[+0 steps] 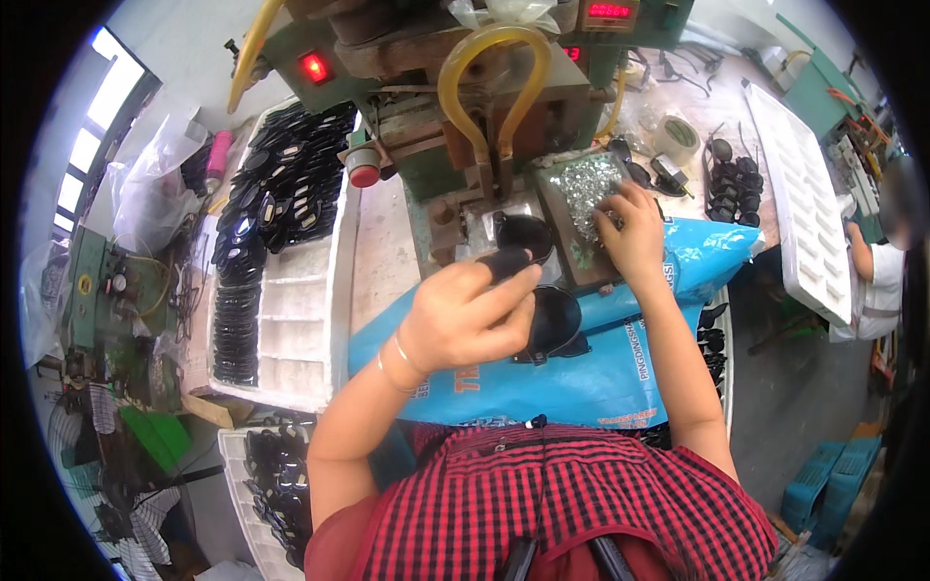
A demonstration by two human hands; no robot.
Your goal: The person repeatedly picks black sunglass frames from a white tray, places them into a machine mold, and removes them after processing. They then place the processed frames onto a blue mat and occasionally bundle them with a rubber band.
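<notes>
My left hand [465, 315] is closed round a pair of black sunglasses [554, 321]. One dark lens hangs below my fingers and the other is beyond them, close to the press's lower jaw. A black cover wraps one of my fingertips. To the right, my right hand [635, 232] reaches over a metal tray [581, 261] heaped with tiny shiny metal pieces [586, 194]. Its fingers are bent and drawn together at the edge of the heap; what they pinch, if anything, is too small to make out. The green press [426, 136] stands directly in front of me.
On the left, a white compartment tray [300, 324] holds many black sunglasses parts. A red push button [363, 169] juts from the press. Blue plastic sheeting [581, 387] covers my lap. Tape [676, 140], more sunglasses [733, 179] and an upright white tray [799, 213] are at right, with another person [877, 281] beyond.
</notes>
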